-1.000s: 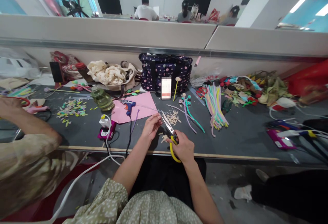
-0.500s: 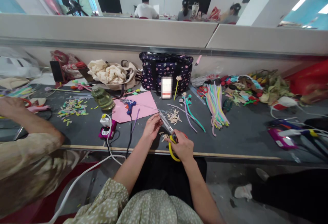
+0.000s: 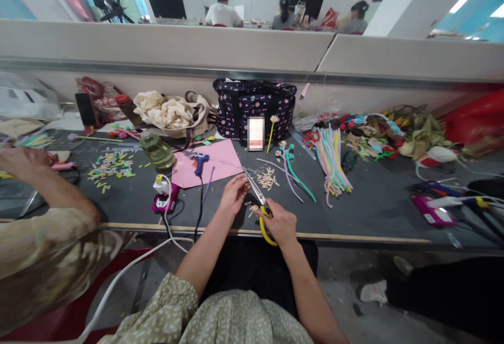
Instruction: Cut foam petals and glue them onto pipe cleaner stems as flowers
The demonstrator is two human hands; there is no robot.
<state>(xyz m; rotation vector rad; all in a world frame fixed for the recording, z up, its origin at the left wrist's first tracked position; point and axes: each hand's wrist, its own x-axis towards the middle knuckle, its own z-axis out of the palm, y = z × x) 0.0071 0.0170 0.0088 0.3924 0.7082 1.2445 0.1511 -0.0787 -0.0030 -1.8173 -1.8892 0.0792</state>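
Note:
My right hand [image 3: 279,223] grips yellow-handled scissors [image 3: 260,201], whose blades point up and left toward my left hand [image 3: 233,193]. The fingertips of my left hand pinch a small pale piece right at the blades; it is too small to make out. Pale cut bits [image 3: 268,178] lie on the dark table [image 3: 374,212] just beyond the scissors and under them. A pink sheet [image 3: 212,168] with a blue glue gun [image 3: 199,161] on it lies behind my left hand.
A co-worker's arm [image 3: 43,181] reaches over the table at the left. A bundle of pastel pipe cleaners [image 3: 333,163], a dotted dark bag [image 3: 255,103], an oil bottle [image 3: 157,150], a power strip [image 3: 163,197] with cords and craft clutter at the right fill the table.
The scissor blades have closed from open to nearly shut by my left fingertips. The co-worker's arm at the left shifted slightly.

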